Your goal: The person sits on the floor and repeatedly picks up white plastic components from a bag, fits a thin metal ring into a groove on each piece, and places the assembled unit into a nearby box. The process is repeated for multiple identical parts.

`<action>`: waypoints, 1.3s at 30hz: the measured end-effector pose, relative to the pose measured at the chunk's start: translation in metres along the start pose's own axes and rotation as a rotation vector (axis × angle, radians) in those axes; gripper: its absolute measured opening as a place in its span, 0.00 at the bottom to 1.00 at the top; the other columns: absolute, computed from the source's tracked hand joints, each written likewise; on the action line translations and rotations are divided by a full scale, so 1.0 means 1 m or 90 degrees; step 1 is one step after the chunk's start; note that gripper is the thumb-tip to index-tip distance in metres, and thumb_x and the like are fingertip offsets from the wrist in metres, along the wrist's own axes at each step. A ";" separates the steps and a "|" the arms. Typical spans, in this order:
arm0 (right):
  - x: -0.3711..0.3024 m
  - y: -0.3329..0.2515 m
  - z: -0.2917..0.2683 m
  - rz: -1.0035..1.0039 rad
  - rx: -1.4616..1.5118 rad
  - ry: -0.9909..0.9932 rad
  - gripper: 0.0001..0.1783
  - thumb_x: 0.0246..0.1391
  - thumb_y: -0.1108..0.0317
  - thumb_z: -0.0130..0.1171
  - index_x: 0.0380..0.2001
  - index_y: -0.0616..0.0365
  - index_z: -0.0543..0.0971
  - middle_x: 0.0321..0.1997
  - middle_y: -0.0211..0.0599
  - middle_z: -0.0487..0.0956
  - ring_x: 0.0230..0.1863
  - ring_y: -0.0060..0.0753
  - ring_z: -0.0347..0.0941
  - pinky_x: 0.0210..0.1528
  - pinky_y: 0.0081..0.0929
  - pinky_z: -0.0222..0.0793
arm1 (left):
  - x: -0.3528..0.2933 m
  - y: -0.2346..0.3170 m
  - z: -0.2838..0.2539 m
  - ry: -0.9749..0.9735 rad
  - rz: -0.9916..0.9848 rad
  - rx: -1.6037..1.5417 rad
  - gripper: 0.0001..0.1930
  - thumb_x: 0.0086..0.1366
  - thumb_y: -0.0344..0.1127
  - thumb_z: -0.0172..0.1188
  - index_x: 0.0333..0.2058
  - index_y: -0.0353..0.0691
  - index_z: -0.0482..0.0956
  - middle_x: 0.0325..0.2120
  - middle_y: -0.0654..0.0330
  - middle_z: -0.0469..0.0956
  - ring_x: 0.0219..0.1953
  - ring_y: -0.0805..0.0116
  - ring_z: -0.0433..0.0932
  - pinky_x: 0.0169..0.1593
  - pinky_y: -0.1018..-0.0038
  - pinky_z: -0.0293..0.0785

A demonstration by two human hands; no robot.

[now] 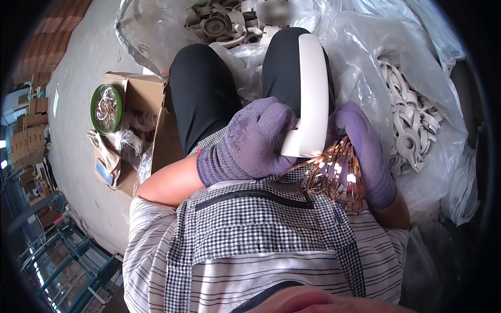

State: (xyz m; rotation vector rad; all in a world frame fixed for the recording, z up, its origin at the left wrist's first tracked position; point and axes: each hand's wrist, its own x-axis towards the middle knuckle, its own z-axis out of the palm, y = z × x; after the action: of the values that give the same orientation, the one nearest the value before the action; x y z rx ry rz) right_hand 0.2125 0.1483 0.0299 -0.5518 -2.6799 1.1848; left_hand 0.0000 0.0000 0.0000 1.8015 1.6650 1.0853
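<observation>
A white curved plastic piece (pixel 315 94) stands lengthwise above my lap, its squared lower end nearest my body. My left hand (pixel 250 138), in a purple knit glove, is closed on that lower end from the left. My right hand (pixel 365 151), gloved the same way, is curled at the piece's right side, its fingertips partly hidden behind it. A bundle of thin, shiny copper-coloured metal strips (pixel 342 175) fans down from my right hand over the checked apron (pixel 250 224).
A plastic-lined heap of grey-white plastic parts (pixel 216 26) lies beyond my knees. Another clear bag (pixel 412 120) of similar parts stands at right. An open cardboard box (pixel 143 94) sits left, with a green-rimmed round container (pixel 106 109) on it. Stacked cartons (pixel 28 141) are far left.
</observation>
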 end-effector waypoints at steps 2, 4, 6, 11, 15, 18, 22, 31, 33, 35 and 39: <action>-0.002 0.002 0.003 -0.086 -0.026 0.024 0.31 0.45 0.62 0.72 0.53 0.61 0.75 0.45 0.46 0.73 0.46 0.45 0.76 0.49 0.34 0.74 | 0.000 0.000 -0.001 0.079 0.070 -0.042 0.23 0.47 0.33 0.72 0.42 0.37 0.74 0.33 0.54 0.77 0.36 0.50 0.78 0.41 0.60 0.76; -0.002 0.004 0.010 -0.071 -0.013 0.093 0.32 0.45 0.61 0.72 0.53 0.62 0.75 0.47 0.45 0.73 0.46 0.44 0.75 0.49 0.35 0.73 | 0.002 -0.003 -0.005 0.125 0.113 0.007 0.24 0.45 0.33 0.73 0.41 0.37 0.74 0.33 0.54 0.76 0.35 0.52 0.77 0.41 0.61 0.75; -0.001 0.005 0.016 -0.055 -0.002 0.164 0.32 0.46 0.59 0.71 0.53 0.63 0.75 0.49 0.45 0.73 0.47 0.43 0.75 0.50 0.35 0.73 | 0.001 -0.005 -0.011 0.139 0.126 0.038 0.24 0.44 0.32 0.74 0.40 0.37 0.74 0.33 0.54 0.76 0.35 0.53 0.77 0.42 0.61 0.75; -0.002 0.008 0.028 0.042 0.260 0.243 0.36 0.44 0.55 0.73 0.52 0.66 0.75 0.52 0.46 0.73 0.52 0.40 0.73 0.55 0.35 0.70 | 0.007 -0.008 -0.026 0.096 0.193 0.032 0.28 0.48 0.39 0.79 0.46 0.38 0.79 0.40 0.54 0.81 0.39 0.54 0.82 0.44 0.64 0.78; -0.005 0.026 0.052 -0.016 0.463 0.248 0.34 0.51 0.64 0.71 0.58 0.64 0.69 0.58 0.45 0.71 0.60 0.39 0.71 0.64 0.37 0.69 | -0.005 -0.031 -0.010 0.061 0.140 -0.049 0.27 0.51 0.40 0.78 0.49 0.38 0.80 0.43 0.55 0.82 0.43 0.55 0.83 0.47 0.63 0.79; 0.001 0.036 0.052 -0.086 0.453 0.277 0.39 0.50 0.69 0.75 0.62 0.62 0.65 0.61 0.42 0.70 0.63 0.38 0.71 0.68 0.37 0.69 | -0.006 -0.027 -0.005 0.136 0.111 -0.039 0.30 0.50 0.43 0.79 0.50 0.38 0.78 0.44 0.55 0.79 0.46 0.55 0.79 0.50 0.62 0.76; 0.013 0.036 0.054 -0.041 0.399 0.345 0.43 0.44 0.64 0.80 0.59 0.61 0.65 0.59 0.41 0.70 0.61 0.37 0.71 0.65 0.36 0.69 | 0.009 -0.010 -0.004 0.250 0.095 -0.025 0.35 0.45 0.46 0.83 0.47 0.39 0.75 0.42 0.56 0.76 0.46 0.55 0.75 0.50 0.61 0.74; 0.022 0.057 0.051 -0.151 0.404 0.305 0.35 0.55 0.65 0.68 0.62 0.62 0.66 0.59 0.40 0.73 0.57 0.35 0.72 0.61 0.33 0.69 | 0.021 0.003 -0.003 0.311 0.181 0.013 0.29 0.43 0.38 0.79 0.42 0.37 0.75 0.36 0.53 0.77 0.39 0.52 0.78 0.43 0.62 0.77; 0.021 0.062 0.049 -0.137 0.414 0.302 0.33 0.56 0.65 0.65 0.63 0.62 0.66 0.60 0.40 0.73 0.57 0.34 0.72 0.60 0.33 0.69 | 0.022 0.005 -0.002 0.313 0.194 0.005 0.27 0.44 0.39 0.77 0.42 0.37 0.75 0.35 0.52 0.77 0.37 0.51 0.78 0.41 0.62 0.78; 0.018 0.067 0.048 -0.124 0.429 0.304 0.32 0.58 0.66 0.63 0.63 0.61 0.66 0.61 0.40 0.73 0.56 0.33 0.72 0.59 0.32 0.69 | 0.022 0.007 -0.003 0.305 0.226 0.038 0.27 0.45 0.40 0.76 0.42 0.36 0.76 0.34 0.52 0.77 0.36 0.50 0.78 0.40 0.62 0.78; 0.008 0.067 0.046 -0.102 0.464 0.320 0.29 0.62 0.67 0.57 0.65 0.61 0.66 0.62 0.40 0.73 0.56 0.30 0.71 0.57 0.31 0.68 | 0.029 0.009 -0.008 0.269 0.267 0.062 0.27 0.47 0.41 0.75 0.44 0.35 0.77 0.36 0.51 0.77 0.39 0.50 0.79 0.43 0.61 0.78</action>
State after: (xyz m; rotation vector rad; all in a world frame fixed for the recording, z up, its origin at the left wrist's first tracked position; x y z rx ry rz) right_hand 0.2099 0.1616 -0.0509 -0.4200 -1.6875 1.5821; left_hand -0.0017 0.0256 0.0187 2.1600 1.6176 1.6896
